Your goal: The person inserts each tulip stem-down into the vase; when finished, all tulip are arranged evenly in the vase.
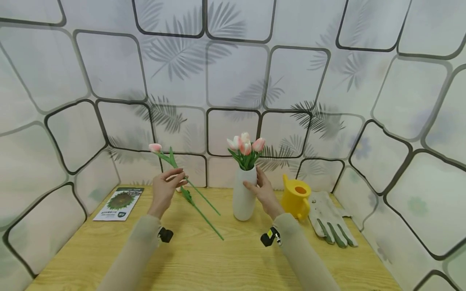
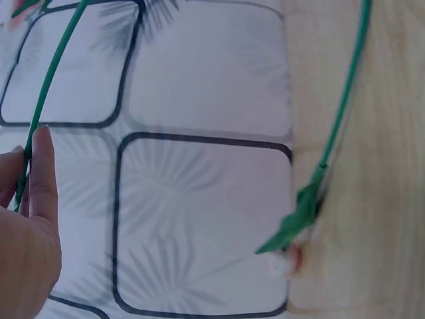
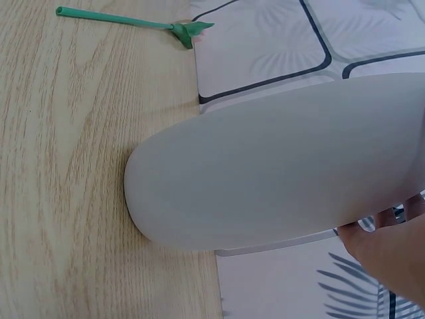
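My left hand (image 1: 166,190) pinches the green stem of a pink-and-white artificial tulip (image 1: 171,159), raised above the table with its bloom up and to the left. Below it another tulip (image 1: 202,216) lies on the table, its bloom partly hidden behind the left hand. My right hand (image 1: 265,194) grips the upper side of a tall white vase (image 1: 243,198), thumb on the front and fingers behind. The vase (image 3: 265,166) stands upright on the table and bears several pink and white tulips (image 1: 245,145). In the left wrist view the held stem (image 2: 50,83) runs between thumb and fingers.
A yellow watering can (image 1: 296,198) stands just right of the vase. Beside it lie grey-and-green gardening gloves (image 1: 331,218). A seed packet with a sunflower picture (image 1: 119,203) lies at the left on the wooden table (image 1: 204,266). Patterned cloth walls (image 1: 236,76) enclose the back and sides.
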Available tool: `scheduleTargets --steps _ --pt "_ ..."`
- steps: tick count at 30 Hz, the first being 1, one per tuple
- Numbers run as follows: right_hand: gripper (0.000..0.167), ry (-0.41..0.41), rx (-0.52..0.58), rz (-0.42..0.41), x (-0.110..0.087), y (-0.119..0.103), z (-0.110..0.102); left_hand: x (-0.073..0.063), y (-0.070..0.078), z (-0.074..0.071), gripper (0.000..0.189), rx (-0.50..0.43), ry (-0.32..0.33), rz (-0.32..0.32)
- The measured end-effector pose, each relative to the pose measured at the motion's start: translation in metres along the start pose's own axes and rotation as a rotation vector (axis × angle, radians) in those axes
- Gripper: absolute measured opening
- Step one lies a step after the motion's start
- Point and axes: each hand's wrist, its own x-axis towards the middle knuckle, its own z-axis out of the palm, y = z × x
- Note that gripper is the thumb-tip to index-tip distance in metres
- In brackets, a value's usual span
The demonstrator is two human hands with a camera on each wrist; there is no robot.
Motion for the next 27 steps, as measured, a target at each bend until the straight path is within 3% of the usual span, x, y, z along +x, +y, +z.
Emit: scheduleTargets --steps 8,17,21,27 --pt "0.088 -0.015 0.006 0.007 0.001 -0.003 -0.001 0.003 0.018 0.025 0.040 -0.052 0.015 0.113" --pt "0.089 -0.024 0.012 0.010 0.001 -0.002 -0.002 0.007 0.034 0.053 0.052 -0.085 0.050 0.192" --pt "0.088 -0.014 0.006 -0.006 -0.001 -0.003 -0.001 0.011 0.042 0.069 0.053 -0.100 0.054 0.268" --pt "0.088 0.007 -0.011 -0.014 -0.001 -0.001 0.001 0.018 0.052 0.089 0.051 -0.043 0.099 0.351"
